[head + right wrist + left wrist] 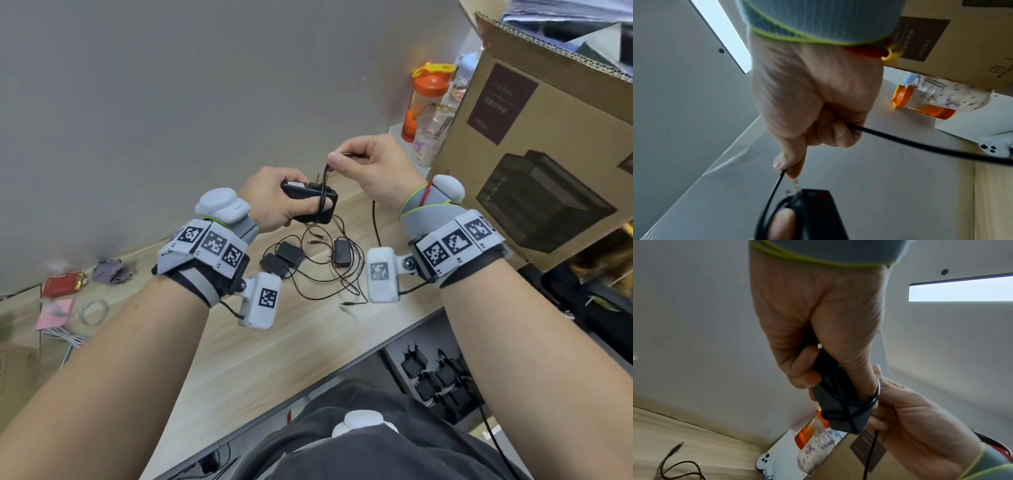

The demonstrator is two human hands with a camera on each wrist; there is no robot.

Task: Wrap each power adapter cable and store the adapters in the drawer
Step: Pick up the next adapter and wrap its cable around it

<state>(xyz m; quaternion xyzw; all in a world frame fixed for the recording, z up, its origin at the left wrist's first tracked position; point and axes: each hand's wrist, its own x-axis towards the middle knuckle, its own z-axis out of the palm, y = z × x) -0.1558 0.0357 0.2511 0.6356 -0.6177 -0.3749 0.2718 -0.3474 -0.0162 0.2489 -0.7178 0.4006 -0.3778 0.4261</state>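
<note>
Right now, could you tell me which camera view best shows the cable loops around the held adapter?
The left wrist view: the cable crosses the adapter close up. The head view shows them small and distant; the right wrist view shows only a blurred end.

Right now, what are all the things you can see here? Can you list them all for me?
Adapter being wrapped: one, black, held above the desk.
Its cable: one, black, looped round the adapter, running through the right hand.
Loose adapters: three, black, on the desk with tangled cables.
Desk: one, light wood.
Drawer: one, dark, open under the desk, with several black adapters inside.
Cardboard box: one, brown, right of the desk.
Bottles: an orange one and a clear one, beside the box.
White cable, pink paper, red packet: far left.
Left hand: grips the adapter.
Right hand: pinches the cable.
</note>
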